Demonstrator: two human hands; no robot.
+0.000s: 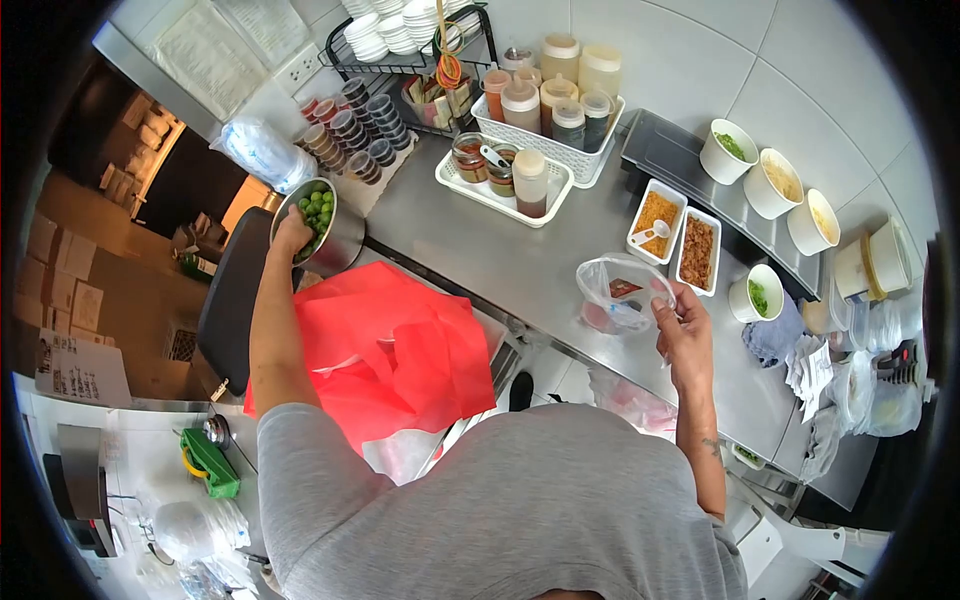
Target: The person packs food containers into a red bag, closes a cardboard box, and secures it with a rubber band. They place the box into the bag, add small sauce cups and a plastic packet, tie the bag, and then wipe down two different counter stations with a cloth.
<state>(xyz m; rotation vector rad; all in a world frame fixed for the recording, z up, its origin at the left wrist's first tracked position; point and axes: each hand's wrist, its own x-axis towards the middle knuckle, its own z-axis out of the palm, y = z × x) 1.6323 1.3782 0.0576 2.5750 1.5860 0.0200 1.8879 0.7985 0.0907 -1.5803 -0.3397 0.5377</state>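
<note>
My left hand [293, 232] reaches into a metal pot [345, 240] of small green limes [316, 212]; its fingertips are hidden among them at the pot's left side. Over at the right, my right hand [685, 325] pinches the rim of a small clear plastic bag [612, 292]. The bag hangs at the counter's front edge with something reddish inside. Just behind it are two white trays, one with orange bits [655, 215] and a white spoon, the other with brown bits [697, 250]. Below the pot lies a large red bag [390, 350].
A white basket [540, 212] with jars and a bottle stands on the steel counter [480, 250], with squeeze bottles [558, 60] behind. Stacked sauce cups [350, 130] are at the back left. White bowls [772, 185] line a raised shelf at the right; a grey cloth [772, 332] lies near.
</note>
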